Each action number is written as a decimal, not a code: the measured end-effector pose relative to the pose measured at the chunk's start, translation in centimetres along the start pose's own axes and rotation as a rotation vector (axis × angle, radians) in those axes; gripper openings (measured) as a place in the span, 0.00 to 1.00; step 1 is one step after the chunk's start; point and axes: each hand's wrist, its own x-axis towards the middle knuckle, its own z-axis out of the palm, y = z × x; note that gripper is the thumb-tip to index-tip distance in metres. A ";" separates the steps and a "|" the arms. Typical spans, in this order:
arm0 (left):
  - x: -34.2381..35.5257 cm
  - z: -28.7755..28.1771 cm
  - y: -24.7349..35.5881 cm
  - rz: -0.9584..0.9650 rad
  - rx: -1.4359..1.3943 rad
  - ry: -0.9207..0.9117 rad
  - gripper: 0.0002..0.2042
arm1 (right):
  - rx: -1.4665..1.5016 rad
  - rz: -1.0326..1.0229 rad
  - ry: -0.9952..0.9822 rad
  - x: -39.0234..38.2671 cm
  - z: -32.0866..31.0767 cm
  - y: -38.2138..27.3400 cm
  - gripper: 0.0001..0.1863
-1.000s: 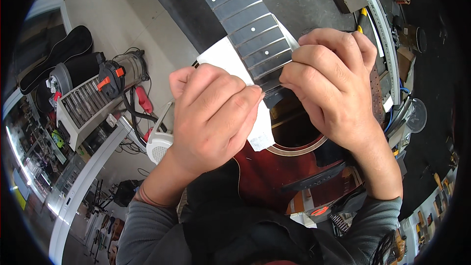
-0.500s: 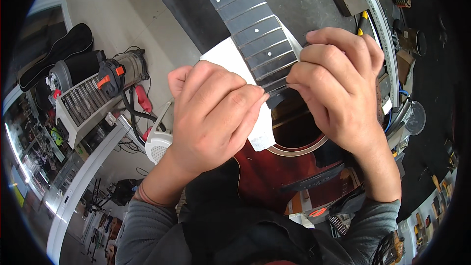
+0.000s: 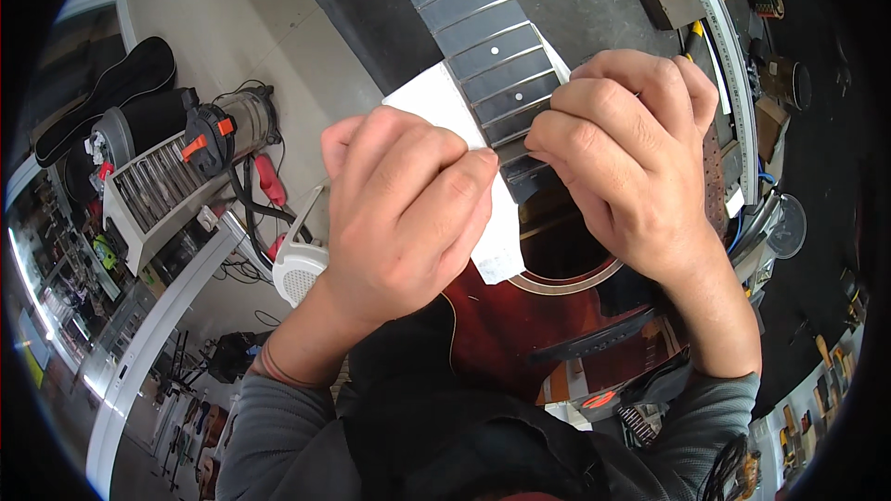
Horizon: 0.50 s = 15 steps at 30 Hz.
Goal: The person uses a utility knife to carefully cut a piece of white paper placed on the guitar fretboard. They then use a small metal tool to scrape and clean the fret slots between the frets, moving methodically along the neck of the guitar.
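Note:
A red-brown acoustic guitar (image 3: 501,325) lies before me, without strings, its dark fretboard (image 3: 478,28) running up and away. White masking paper (image 3: 441,97) shows along both sides of the fretboard, reaching down beside the dark soundhole. My left hand (image 3: 404,213) is pinched closed at the left edge of the fretboard's body end, over the paper. Opposite it, my right hand (image 3: 631,153) is pinched closed at the right edge. A fret crosses between the two sets of fingertips; whatever they hold is too thin or hidden to make out.
Left of the bench stand a vacuum-like canister (image 3: 246,130) with orange clips, a slotted rack (image 3: 153,195) and a black guitar case (image 3: 111,97). A white perforated device (image 3: 299,274) sits by my left forearm. At right lie a metal ruler (image 3: 733,46) and a clear disc (image 3: 787,225).
Both hands have moved slightly up the fretboard and a little to the left, still pinched. The guitar sits slightly farther right in view.

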 end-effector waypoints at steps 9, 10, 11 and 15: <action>0.0 -0.2 -0.4 -0.034 -0.019 -0.008 0.16 | 0.021 0.022 0.009 0.3 0.0 -0.1 0.14; 0.0 -0.2 -0.3 -0.034 -0.015 -0.001 0.16 | 0.013 0.021 0.012 0.4 0.0 -0.1 0.14; 0.0 -0.1 -0.3 -0.035 -0.012 0.005 0.16 | 0.006 0.021 0.004 0.3 0.0 -0.1 0.14; -0.1 -0.2 -0.1 -0.011 -0.046 -0.006 0.15 | -0.005 0.017 -0.038 0.0 -0.3 -0.5 0.14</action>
